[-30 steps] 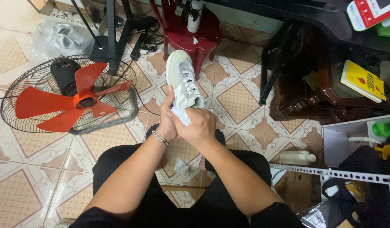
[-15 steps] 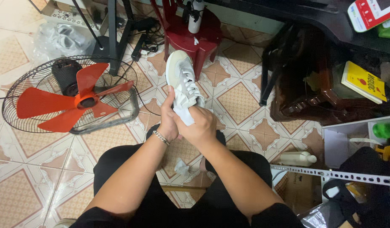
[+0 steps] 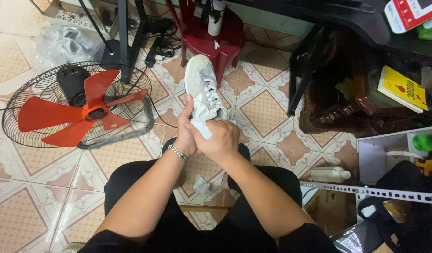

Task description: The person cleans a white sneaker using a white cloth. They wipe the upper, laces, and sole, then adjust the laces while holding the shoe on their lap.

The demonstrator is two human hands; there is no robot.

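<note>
A white lace-up sneaker [image 3: 203,86] is held up over the tiled floor with its toe pointing away from me. My left hand [image 3: 185,133], with a metal bracelet at the wrist, grips the shoe's left side near the heel. My right hand [image 3: 220,138] is closed on a white cloth or wipe [image 3: 203,128] pressed against the heel end of the sneaker. Both forearms reach forward from my lap; my legs are in black trousers.
A floor fan with red blades [image 3: 80,110] lies at the left. A dark red plastic stool [image 3: 215,35] stands behind the shoe. A crumpled white tissue [image 3: 201,185] lies on the floor between my legs. Dark wooden furniture [image 3: 347,93], a yellow book [image 3: 403,89] and a white bottle [image 3: 329,174] are at the right.
Both hands and the sneaker stay almost in the same place; the right hand with the cloth has shifted slightly on the heel.
</note>
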